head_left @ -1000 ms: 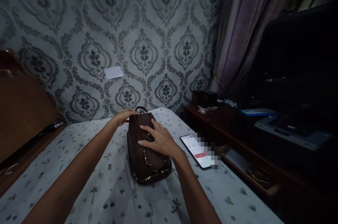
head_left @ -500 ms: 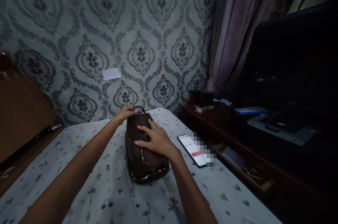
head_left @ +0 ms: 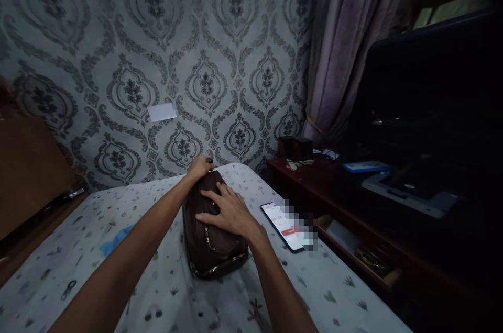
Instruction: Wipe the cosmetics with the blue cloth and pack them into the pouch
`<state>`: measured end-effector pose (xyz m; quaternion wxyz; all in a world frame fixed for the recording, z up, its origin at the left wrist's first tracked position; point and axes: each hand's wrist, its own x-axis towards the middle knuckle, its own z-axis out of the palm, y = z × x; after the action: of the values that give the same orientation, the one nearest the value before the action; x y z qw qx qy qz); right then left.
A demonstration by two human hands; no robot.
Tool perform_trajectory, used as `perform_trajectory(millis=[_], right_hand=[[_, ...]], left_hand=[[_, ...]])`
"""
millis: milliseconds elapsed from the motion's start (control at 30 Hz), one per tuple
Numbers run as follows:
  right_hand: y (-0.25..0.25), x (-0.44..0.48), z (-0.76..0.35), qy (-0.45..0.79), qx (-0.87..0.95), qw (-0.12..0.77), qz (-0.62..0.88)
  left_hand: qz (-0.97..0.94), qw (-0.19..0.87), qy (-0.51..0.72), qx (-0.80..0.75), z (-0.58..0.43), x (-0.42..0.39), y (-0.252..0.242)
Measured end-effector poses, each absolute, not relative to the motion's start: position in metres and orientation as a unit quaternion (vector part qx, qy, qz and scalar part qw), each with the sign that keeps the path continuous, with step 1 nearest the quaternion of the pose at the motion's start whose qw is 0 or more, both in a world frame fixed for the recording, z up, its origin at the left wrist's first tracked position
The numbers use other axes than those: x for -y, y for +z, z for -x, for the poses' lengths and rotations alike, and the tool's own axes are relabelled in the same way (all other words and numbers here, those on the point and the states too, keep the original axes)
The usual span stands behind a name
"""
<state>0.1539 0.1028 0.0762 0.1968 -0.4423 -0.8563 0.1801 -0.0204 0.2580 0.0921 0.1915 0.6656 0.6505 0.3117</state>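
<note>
A dark brown leather bag (head_left: pixel 198 228) with gold-coloured zips lies on the bed, its top end towards the wall. At that far end my left hand (head_left: pixel 201 166) is closed around the short carry handle, which the fingers mostly cover. My right hand (head_left: pixel 228 210) rests flat across the front of the bag, fingers spread over its pocket. Part of that pocket and its zip is hidden beneath the palm. To the right of the bag lies a phone (head_left: pixel 281 223) with its screen lit.
A blue cloth (head_left: pixel 115 241) shows beside my left forearm on the patterned bedsheet (head_left: pixel 157 299). Along the bed's right side stands a dark red desk (head_left: pixel 285 170) with an open drawer (head_left: pixel 359 252). A patterned wall (head_left: pixel 204 34) rises behind the bed.
My left hand has moved right and closed over the bag's handle. The right hand stays spread on the bag. The blue cloth has come into view beside the left forearm.
</note>
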Motion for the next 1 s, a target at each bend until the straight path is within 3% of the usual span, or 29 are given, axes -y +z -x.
perform_trajectory(millis=[633,1000], right_hand=[[0.071,-0.105,-0.153,0.166,0.854,0.213,0.444],[0.073,-0.097,-0.153,0.159,0.851,0.197,0.461]], left_hand=[[-0.676,0.273,0.410,-0.548,0.049,-0.224,0.106],[-0.619,0.249,0.469,-0.578,0.080,-0.178,0.053]])
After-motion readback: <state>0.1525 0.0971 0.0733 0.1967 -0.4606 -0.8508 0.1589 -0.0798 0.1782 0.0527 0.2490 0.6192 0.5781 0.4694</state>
